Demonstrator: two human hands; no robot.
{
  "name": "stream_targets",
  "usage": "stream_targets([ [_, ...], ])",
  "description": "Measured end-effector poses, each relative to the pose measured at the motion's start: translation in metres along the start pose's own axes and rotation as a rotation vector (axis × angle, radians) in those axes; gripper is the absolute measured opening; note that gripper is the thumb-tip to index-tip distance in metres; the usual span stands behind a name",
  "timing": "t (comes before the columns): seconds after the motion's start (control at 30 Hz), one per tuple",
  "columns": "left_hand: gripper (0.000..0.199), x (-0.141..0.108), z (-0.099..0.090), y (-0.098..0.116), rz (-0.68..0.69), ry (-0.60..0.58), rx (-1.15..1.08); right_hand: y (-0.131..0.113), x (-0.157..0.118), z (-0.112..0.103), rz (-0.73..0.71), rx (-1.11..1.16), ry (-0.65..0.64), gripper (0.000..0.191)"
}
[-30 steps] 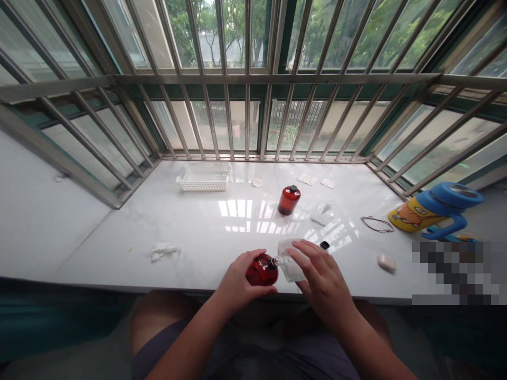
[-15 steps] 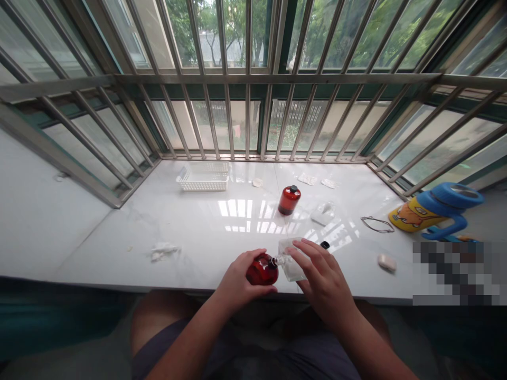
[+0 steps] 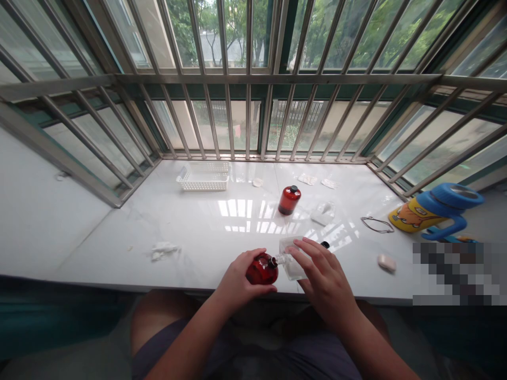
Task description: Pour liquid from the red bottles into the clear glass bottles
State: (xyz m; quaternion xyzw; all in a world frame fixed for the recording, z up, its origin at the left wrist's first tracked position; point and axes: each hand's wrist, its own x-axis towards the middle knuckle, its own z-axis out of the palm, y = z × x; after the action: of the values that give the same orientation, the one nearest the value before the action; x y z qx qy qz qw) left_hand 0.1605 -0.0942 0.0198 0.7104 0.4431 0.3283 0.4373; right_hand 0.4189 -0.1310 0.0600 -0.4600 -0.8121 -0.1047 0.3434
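Nudged ever so slightly away from the near edge since the earlier frame, the clear bottle (image 3: 292,269) is now being held just a touch farther up, while the left hand (image 3: 234,278) is kept almost exactly where it was. Across the glossy white tabletop (image 3: 119,248), barred reflections are thrown. At the right, a blue-and-yellow jug (image 3: 433,207) is seen decorated with an orange cartoon figure; a small mark above it is too tiny to be read. Back to the action: boxy, colourless and see-through, the clear bottle is tipped onto its side above the near edge, gripped by the fingers of the right hand (image 3: 328,274), which are spread over its top. Its narrow neck is pointed left, right at the dark mouth of the held red bottle (image 3: 259,272), glossy, deep red and round-shouldered, clasped tightly by the left fingers. Farther back, a second red bottle (image 3: 289,201) is stood upright, black-capped. Behind the right fingers, a small black cap-like piece (image 3: 325,244) is partly hidden.
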Motion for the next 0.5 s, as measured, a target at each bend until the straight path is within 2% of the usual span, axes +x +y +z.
stream_targets([
  [0.5, 0.090, -0.0004, 0.0002, 0.0002, -0.028, -0.010, -0.009, -0.0005, 0.0062, -0.0053, -0.024, -0.023, 0.006, 0.055],
])
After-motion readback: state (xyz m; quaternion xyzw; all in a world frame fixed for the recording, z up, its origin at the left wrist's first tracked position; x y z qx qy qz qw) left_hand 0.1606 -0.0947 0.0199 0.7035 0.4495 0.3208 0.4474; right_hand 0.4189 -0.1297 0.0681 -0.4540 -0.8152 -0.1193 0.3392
